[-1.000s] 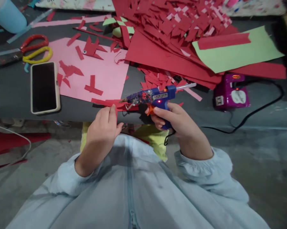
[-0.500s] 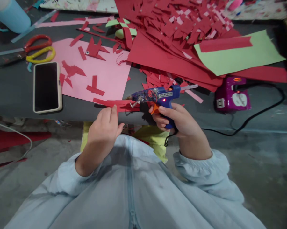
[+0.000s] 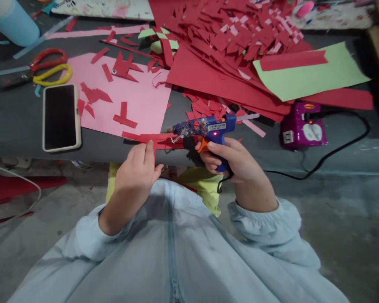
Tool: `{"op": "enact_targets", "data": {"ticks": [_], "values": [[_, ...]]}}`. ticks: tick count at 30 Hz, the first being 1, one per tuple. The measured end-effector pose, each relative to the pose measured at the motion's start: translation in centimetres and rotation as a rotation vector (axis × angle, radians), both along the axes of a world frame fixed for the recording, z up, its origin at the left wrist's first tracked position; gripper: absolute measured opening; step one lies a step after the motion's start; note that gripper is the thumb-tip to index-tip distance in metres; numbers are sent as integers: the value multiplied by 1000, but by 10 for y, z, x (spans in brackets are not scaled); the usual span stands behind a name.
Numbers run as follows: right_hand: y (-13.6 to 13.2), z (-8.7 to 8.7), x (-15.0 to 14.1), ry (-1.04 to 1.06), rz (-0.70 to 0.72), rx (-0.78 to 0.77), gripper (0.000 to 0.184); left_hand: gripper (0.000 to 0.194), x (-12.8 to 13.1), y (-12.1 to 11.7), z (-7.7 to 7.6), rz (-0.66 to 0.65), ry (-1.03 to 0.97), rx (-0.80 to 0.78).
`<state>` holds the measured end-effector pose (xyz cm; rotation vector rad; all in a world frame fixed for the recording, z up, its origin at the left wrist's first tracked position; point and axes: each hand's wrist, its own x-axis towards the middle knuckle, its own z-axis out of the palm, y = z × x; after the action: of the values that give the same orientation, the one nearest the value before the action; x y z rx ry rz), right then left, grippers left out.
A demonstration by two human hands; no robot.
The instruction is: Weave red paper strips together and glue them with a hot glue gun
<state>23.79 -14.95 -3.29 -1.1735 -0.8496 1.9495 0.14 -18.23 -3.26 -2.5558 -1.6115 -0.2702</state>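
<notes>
My right hand (image 3: 231, 162) grips the handle of a blue hot glue gun (image 3: 208, 127) with a finger on its orange trigger; its red light glows and its nozzle points left over a red paper strip piece (image 3: 153, 139) at the table's near edge. My left hand (image 3: 139, 168) pinches that red paper piece from below, fingers closed on its edge. Both sleeves are pale blue.
A pink sheet (image 3: 139, 101) with red cut-outs lies behind. A phone (image 3: 61, 117) and two pairs of scissors (image 3: 41, 71) sit at the left. A heap of red paper (image 3: 233, 46), a green sheet (image 3: 315, 75) and a purple device (image 3: 303, 128) with a black cable lie right.
The glue gun's nozzle has shifted slightly to the right along the red strip. My left hand keeps its pinch on the paper; otherwise little differs beyond a small camera shift.
</notes>
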Motion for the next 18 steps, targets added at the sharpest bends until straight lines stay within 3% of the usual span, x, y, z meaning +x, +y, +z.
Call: {"op": "enact_targets", "data": {"ticks": [18], "values": [[-1, 3, -2, -51, 8, -12, 40, 50, -1, 1, -2, -3, -39, -33]]}}
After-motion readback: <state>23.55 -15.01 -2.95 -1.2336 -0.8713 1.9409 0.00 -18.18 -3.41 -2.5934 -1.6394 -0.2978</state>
